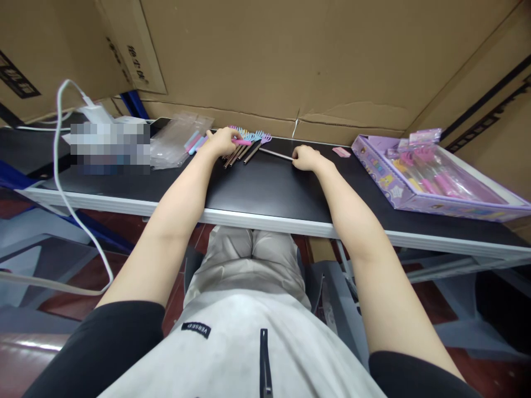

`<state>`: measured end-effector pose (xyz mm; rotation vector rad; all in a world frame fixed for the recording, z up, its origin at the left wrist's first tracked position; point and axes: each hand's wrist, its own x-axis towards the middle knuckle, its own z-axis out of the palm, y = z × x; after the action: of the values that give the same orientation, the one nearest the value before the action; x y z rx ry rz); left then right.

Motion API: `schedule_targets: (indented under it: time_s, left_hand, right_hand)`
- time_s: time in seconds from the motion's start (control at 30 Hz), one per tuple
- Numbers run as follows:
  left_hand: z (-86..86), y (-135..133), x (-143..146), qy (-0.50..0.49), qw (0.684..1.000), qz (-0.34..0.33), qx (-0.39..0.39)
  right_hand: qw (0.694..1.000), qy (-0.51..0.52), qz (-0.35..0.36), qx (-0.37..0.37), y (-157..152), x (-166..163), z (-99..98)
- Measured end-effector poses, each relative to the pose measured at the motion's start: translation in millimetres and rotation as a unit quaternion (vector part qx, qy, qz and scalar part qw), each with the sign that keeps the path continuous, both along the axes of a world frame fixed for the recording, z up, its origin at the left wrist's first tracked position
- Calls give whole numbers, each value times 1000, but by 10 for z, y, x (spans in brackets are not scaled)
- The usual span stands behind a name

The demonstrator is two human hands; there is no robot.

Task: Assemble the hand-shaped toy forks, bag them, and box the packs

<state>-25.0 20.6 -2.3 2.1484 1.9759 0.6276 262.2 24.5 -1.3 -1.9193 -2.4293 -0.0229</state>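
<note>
My left hand [223, 142] is closed around a bright pink handle [241, 142] at the back of the black table. Beside it lies a pile of small back scratchers with blue and purple claw heads [258, 136] and dark metal shafts [236, 155]. My right hand [306, 158] pinches the right end of a thin metal rod [277, 155], which stretches left toward the pile. Left of my left hand, several blue, pink and lilac handles [194, 142] lie by clear plastic bags [176, 143].
A purple display box [394, 188] holding bagged pink and yellow back scratchers stands at the right. Near it lies a small pink card [341, 152]. A white cable [62, 182] hangs over the table's left front edge. Cardboard walls [265, 61] enclose the back and sides.
</note>
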Motion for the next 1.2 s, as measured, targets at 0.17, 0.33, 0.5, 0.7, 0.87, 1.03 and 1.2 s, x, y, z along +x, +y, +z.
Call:
schedule_targets:
  time_s: [0.17,0.33,0.5,0.7,0.87,1.03,1.2]
  left_hand:
    - [-42,39,-13,2,1000,-9,8]
    - [-32,21,-4,5,1000,-10,-6]
    - [-71,65,-12,-3,1000,-23,2]
    - [-101,95,-13,5,1000,-19,4]
    - [-80,61,3,20,1000,-24,-1]
    - [-68,53,1,21,999,-29,-10]
    - [-62,56,-6,12,999,-36,-9]
  right_hand:
    - [1000,21,-10,15,8,2,-21]
    - [999,18,-11,43,48,21,-49]
    - [999,11,22,46,97,62,-69]
    - [998,8,45,33,114,65,-88]
    - [1000,6,18,22,98,43,-87]
    - [999,-11,10,33,34,-11,-54]
    - [998,13,27,64,-16,-47,-22]
